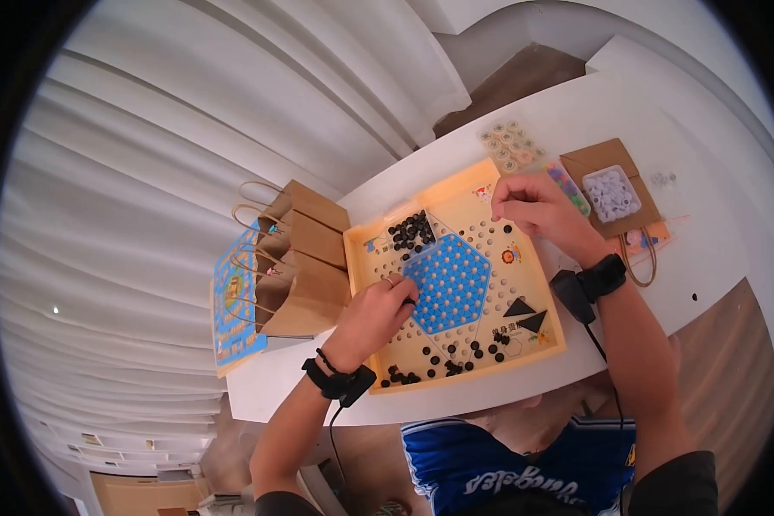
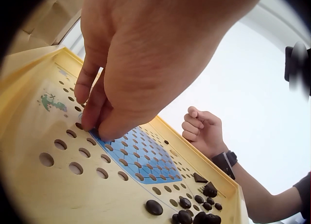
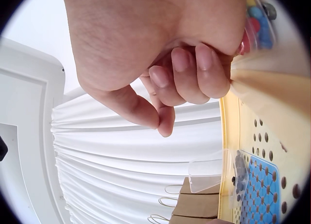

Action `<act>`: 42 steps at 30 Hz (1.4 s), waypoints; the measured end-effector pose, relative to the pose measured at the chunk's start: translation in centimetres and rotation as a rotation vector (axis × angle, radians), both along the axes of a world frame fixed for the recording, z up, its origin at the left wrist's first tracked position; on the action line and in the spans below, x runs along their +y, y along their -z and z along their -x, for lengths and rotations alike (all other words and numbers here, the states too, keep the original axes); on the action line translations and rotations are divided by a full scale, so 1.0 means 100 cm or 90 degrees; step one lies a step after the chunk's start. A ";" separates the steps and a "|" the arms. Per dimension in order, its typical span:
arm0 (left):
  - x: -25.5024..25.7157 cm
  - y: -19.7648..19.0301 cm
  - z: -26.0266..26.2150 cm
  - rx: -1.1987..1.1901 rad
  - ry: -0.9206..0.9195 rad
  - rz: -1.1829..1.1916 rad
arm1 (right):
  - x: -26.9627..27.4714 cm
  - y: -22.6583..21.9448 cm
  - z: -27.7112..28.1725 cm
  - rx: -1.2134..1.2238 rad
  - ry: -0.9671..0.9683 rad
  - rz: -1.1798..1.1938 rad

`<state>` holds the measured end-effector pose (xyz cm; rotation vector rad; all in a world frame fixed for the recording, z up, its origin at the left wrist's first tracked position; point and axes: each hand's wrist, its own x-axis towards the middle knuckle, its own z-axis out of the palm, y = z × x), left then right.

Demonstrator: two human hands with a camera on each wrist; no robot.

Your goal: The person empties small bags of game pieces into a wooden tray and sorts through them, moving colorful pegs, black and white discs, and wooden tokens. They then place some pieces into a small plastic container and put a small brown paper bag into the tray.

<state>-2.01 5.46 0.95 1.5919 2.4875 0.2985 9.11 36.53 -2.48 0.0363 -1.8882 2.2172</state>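
Observation:
A pale wooden game board with raised edges and rows of holes lies on the white table, with a blue hexagon in its middle. My left hand reaches down to the hexagon's left edge; its thumb and fingers pinch a black go stone, mostly hidden behind them. Held up over the board's far right edge, my right hand has curled fingers, thumb against index finger, with nothing visible between them. Several black stones lie along the near side. More fill a clear plastic box at the far left.
Brown paper bags stand left of the board beside a blue printed box. Right of it are a tub of white pieces, a flat paper bag and round xiangqi pieces. Black triangles lie on the board.

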 end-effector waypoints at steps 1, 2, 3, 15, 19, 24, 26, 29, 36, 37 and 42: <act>0.000 0.000 0.001 -0.008 0.005 0.002 | 0.000 0.000 0.001 0.000 0.002 -0.001; 0.000 0.000 0.001 -0.009 0.004 0.002 | 0.000 0.001 0.001 0.000 0.004 -0.002; 0.000 0.000 0.002 -0.025 -0.003 0.005 | 0.000 0.001 0.002 -0.001 0.003 -0.001; 0.023 -0.019 0.034 -0.048 -0.083 -0.114 | 0.000 0.002 0.002 0.004 -0.002 -0.021; 0.032 -0.011 0.042 0.036 -0.121 -0.179 | -0.001 0.002 0.003 0.010 0.003 -0.016; 0.024 -0.015 0.022 0.006 -0.084 -0.138 | 0.000 0.001 0.000 0.004 -0.006 -0.011; 0.015 -0.024 0.008 -0.040 -0.081 -0.096 | 0.000 0.001 0.002 0.005 0.001 -0.032; 0.000 -0.026 -0.014 -0.201 0.016 0.030 | 0.000 0.003 0.003 0.011 0.000 -0.052; -0.010 -0.017 -0.049 -0.203 0.107 0.123 | 0.001 0.000 0.001 -0.015 0.000 -0.070; -0.010 -0.016 -0.050 -0.186 0.109 0.134 | 0.000 0.002 0.002 -0.007 0.005 -0.061; -0.008 -0.016 -0.049 -0.126 0.130 0.123 | -0.001 0.001 0.002 -0.002 0.011 -0.041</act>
